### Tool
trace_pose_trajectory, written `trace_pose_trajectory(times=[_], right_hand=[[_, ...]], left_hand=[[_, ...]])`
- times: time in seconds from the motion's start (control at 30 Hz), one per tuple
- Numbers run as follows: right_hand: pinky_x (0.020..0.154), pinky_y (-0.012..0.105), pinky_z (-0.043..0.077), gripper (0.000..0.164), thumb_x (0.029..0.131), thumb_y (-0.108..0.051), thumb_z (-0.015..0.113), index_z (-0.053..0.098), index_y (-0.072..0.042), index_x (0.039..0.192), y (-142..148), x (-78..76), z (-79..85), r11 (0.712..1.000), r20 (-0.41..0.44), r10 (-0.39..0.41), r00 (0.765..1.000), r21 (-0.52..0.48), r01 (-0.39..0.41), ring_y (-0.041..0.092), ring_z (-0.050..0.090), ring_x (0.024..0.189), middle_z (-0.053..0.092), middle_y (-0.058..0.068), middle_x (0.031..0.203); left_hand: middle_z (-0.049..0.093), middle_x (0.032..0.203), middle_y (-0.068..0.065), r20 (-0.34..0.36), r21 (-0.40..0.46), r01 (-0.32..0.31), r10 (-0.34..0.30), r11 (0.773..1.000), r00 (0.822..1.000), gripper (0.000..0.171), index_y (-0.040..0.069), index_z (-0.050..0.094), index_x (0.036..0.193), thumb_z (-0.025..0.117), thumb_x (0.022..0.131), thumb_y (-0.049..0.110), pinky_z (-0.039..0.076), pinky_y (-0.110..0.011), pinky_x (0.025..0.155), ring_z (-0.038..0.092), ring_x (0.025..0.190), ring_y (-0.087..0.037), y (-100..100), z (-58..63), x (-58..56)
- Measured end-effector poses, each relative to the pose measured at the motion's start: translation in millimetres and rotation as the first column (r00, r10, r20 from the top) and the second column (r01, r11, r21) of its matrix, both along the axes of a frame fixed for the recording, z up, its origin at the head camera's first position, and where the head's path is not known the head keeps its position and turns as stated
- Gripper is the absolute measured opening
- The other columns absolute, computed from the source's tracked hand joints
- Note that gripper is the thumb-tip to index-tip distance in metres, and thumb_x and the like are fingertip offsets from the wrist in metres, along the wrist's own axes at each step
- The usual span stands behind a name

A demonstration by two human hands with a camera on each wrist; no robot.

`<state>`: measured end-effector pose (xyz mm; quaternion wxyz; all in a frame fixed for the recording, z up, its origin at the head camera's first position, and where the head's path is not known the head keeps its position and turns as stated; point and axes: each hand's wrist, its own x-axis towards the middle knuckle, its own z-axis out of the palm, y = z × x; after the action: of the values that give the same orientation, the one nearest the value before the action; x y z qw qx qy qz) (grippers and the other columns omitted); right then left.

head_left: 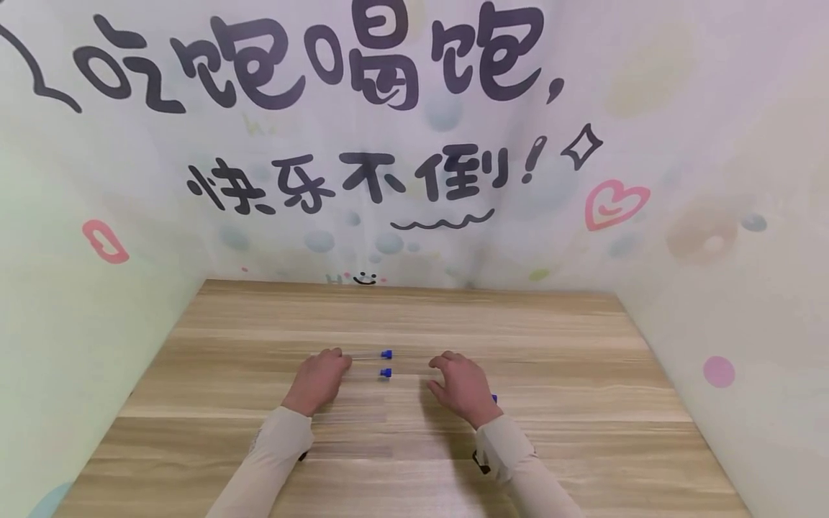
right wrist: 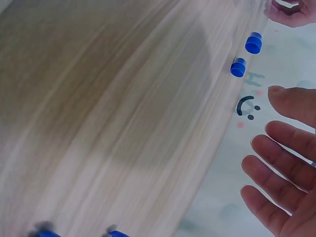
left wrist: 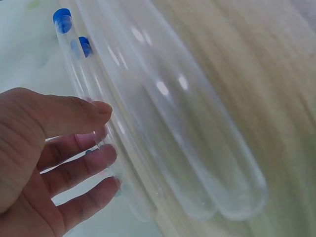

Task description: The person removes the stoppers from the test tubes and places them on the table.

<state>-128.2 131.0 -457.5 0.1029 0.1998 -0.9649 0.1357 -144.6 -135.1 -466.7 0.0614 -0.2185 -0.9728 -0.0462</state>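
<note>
My left hand (head_left: pixel 322 378) is at the left middle of the table. In the left wrist view its thumb and fingers pinch a clear, round-ended test tube (left wrist: pixel 91 81) with a blue cap (left wrist: pixel 62 20). A second blue cap (head_left: pixel 385 373) lies just nearer than that tube's cap in the head view. Two more clear tubes (left wrist: pixel 197 133) loom large close to the left wrist camera; their other ends are out of that view. My right hand (head_left: pixel 463 385) hovers over the table, fingers loosely bent and apart, holding nothing.
Beside the right wrist a blue cap (head_left: pixel 494 398) shows, mostly hidden by the hand. Two blue tops (right wrist: pixel 117 233) cut the lower edge of the right wrist view. The wood-grain table (head_left: pixel 414 316) meets a printed white backdrop (head_left: pixel 414 252) behind and at both sides.
</note>
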Motion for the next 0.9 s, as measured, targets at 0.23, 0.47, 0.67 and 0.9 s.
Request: trace_pose_trajectory(times=[0.23,0.47,0.67,0.9], right_hand=[[0.068,0.035,0.056,0.027,0.078,-0.024,0.077,0.07,-0.009,0.1,-1,0.6,3.3,1.0,-0.004,-0.002,1.0,-0.008,0.002,0.02,0.066,0.082,0.069,0.004,0.094],[0.067,0.034,0.055,0.028,0.079,-0.024,0.077,0.069,-0.009,0.101,-2,2.2,8.8,1.0,-0.008,0.007,1.0,-0.021,-0.007,0.02,0.066,0.081,0.068,0.004,0.093],[0.067,0.033,0.056,0.029,0.079,-0.023,0.077,0.069,-0.008,0.103,-2,4.0,11.6,0.999,-0.001,0.01,1.0,-0.036,-0.01,0.018,0.066,0.082,0.069,0.004,0.095],[0.068,0.032,0.056,0.026,0.079,-0.021,0.077,0.07,-0.008,0.101,-1,6.8,11.1,0.998,-0.026,0.048,0.999,-0.046,-0.049,0.017,0.066,0.083,0.069,0.003,0.095]], left_hand=[[0.059,0.077,-0.004,-0.041,-0.012,0.018,-0.018,1.0,0.999,0.013,0.01,0.066,0.086,0.068,0.082,-0.002,0.05,-0.034,0.054,0.059,0.068,-0.021,9,9.4,2.8],[0.06,0.079,-0.003,-0.079,-0.013,0.06,-0.06,0.998,0.995,0.014,0.01,0.067,0.088,0.068,0.081,-0.002,0.049,-0.032,0.053,0.06,0.071,-0.02,23,21.5,7.2],[0.06,0.078,-0.003,-0.119,-0.032,0.095,-0.098,0.995,0.988,0.012,0.01,0.067,0.088,0.07,0.081,0.001,0.049,-0.03,0.053,0.06,0.07,-0.02,34,25.6,11.9],[0.059,0.075,-0.002,-0.157,-0.068,0.118,-0.127,0.991,0.979,0.01,0.012,0.067,0.085,0.072,0.08,0.003,0.046,-0.026,0.051,0.059,0.067,-0.016,43,27.2,18.2]])
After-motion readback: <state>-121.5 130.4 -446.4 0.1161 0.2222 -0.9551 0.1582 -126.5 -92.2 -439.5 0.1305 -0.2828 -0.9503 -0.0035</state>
